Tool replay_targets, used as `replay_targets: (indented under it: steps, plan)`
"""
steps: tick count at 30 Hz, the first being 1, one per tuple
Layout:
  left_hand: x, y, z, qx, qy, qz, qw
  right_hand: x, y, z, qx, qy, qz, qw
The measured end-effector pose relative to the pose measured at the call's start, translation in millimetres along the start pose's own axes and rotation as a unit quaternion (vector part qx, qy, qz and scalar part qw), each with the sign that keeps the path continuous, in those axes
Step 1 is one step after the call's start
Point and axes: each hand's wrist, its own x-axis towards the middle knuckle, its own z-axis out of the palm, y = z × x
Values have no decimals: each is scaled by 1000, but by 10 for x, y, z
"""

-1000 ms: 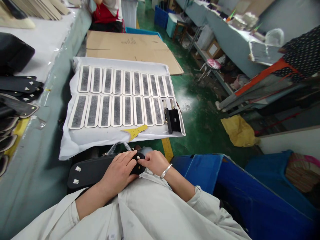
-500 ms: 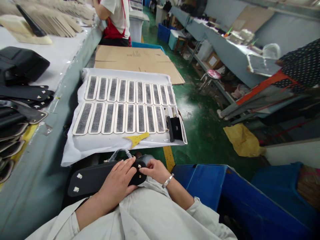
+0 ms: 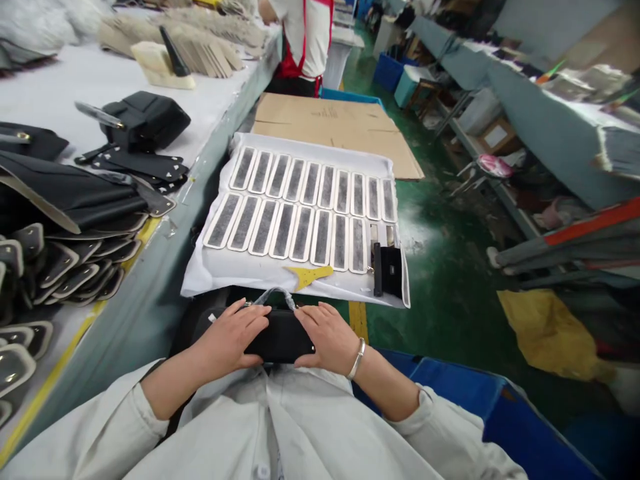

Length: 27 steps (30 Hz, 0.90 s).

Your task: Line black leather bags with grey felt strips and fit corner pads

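Note:
A black handbag point(image 3: 283, 339) lies across my lap with its long flat side up, and a plastic-wrapped handle point(image 3: 275, 293) arches at its far edge. My left hand point(image 3: 231, 339) grips its left part, fingers over the far edge and thumb at the near one. On the right end, my right hand point(image 3: 327, 337) is wrapped round the bag in the same way, and a metal bracelet point(image 3: 357, 359) circles that wrist. A white scrap point(image 3: 212, 318) shows on the bag beside my left hand. The palms hide both ends of the bag.
Ahead lies a white-covered board point(image 3: 250, 265) with rows of white-edged dark strips point(image 3: 263, 227), a yellow template point(image 3: 309, 275) and a small black case point(image 3: 390, 270). Black bag parts point(image 3: 70, 193) crowd the left table. Blue bins point(image 3: 445, 387) stand right. A person point(image 3: 310, 40) works beyond the cardboard point(image 3: 330, 123).
My right hand has gone from pinching at a small white scrap on the bag's right end to gripping that end. My left hand has shifted left along the bag. The view has swung left.

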Motion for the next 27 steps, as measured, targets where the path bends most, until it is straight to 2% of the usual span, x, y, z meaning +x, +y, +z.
replay_targets:
  steps: [7,14,20,27]
  plan:
    - [5,-31,-24,-11,27,17,999,56,-151,36,-47,7,14,999]
    - [-19,-113,56,-39,49,20,998,166,-209,74,-77,-2,27,997]
    - [-44,-124,54,-82,68,4,994,279,-208,82,-35,-9,9,999]
    - [-32,-140,116,-121,86,-11,989,296,-203,66,-2,-14,41,999]
